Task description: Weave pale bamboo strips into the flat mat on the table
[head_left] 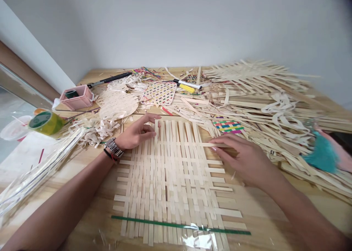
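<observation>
A woven mat of pale flat strips [176, 177] lies on the wooden table, with loose strip ends at its far edge and both sides. Across its near end runs a green strip [165, 223], beside shiny clear tape. My left hand [139, 132], with a metal watch on its wrist, is at the mat's far left corner, thumb and fingers closed around the upright end of a strip. At the far right, my right hand [236, 154] pinches the end of a pale cross strip [207, 144] that runs over and under the lengthwise strips.
Heaps of pale strips [247, 104] cover the back and right. At the left stand a pink basket [78, 99], a yellow-green tape roll [45, 122] and curled strips. Behind are woven pieces [159, 93], a marker [189, 84] and a teal tassel [321, 154].
</observation>
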The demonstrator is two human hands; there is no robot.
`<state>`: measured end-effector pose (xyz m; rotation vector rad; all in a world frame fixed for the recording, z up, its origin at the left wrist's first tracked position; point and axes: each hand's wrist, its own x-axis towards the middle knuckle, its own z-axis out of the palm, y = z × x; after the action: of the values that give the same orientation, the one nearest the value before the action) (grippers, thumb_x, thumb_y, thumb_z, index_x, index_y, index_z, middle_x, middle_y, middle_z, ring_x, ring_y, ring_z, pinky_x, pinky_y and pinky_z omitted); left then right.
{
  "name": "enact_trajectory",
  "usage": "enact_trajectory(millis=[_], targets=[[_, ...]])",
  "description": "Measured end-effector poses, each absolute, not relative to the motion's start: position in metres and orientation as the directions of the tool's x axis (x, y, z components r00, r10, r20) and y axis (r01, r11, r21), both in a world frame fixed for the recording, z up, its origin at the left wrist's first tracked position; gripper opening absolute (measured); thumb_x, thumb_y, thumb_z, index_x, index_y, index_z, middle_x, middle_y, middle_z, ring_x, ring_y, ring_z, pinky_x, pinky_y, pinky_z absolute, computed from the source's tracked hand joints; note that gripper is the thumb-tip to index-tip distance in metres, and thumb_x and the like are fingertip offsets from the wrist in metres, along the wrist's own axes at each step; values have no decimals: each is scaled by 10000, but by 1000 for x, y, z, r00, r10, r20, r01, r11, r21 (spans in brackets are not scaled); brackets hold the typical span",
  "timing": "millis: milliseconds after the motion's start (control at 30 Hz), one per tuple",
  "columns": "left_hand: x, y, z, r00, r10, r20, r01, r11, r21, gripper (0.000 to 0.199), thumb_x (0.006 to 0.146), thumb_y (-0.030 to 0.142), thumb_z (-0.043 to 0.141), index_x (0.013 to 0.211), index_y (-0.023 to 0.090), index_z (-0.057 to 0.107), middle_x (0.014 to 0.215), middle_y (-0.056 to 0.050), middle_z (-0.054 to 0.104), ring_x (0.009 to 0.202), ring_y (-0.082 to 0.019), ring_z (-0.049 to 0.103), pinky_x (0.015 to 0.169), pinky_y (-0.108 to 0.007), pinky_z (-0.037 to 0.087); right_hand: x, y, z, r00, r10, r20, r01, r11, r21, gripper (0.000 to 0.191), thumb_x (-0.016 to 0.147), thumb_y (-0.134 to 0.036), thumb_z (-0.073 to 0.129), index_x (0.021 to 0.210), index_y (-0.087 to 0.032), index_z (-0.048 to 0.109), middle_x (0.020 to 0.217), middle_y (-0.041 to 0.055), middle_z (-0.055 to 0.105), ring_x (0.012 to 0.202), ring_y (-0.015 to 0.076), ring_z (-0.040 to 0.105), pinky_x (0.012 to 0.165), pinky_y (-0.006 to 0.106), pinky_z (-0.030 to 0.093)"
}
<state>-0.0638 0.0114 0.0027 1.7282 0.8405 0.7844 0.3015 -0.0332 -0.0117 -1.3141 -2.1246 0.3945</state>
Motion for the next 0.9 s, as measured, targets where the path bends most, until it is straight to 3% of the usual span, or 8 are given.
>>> enact_trajectory(millis=[200, 900], targets=[[-63, 12, 4, 571, 813, 110, 155, -239, 959, 422, 981, 282, 677, 1387, 274, 565, 1196, -65, 647, 805, -137, 627, 742, -307, 497, 303, -33, -13, -338, 878, 339, 706, 474, -526, 177, 1008, -383, 596, 998, -287, 744, 1023, 47, 791, 901, 239, 750, 809, 403, 602], [-61, 11, 13, 622, 773, 123, 163, -282, 946, 338, 973, 236, 681, 1302, 225, 607, 1136, -66, 656, 758, -107, 599, 722, -280, 499, 303, -33, -14, -331, 883, 333, 706, 466, -533, 207, 1019, -404, 590, 1016, -287, 760, 1026, 49, 787, 903, 238, 752, 836, 410, 608]])
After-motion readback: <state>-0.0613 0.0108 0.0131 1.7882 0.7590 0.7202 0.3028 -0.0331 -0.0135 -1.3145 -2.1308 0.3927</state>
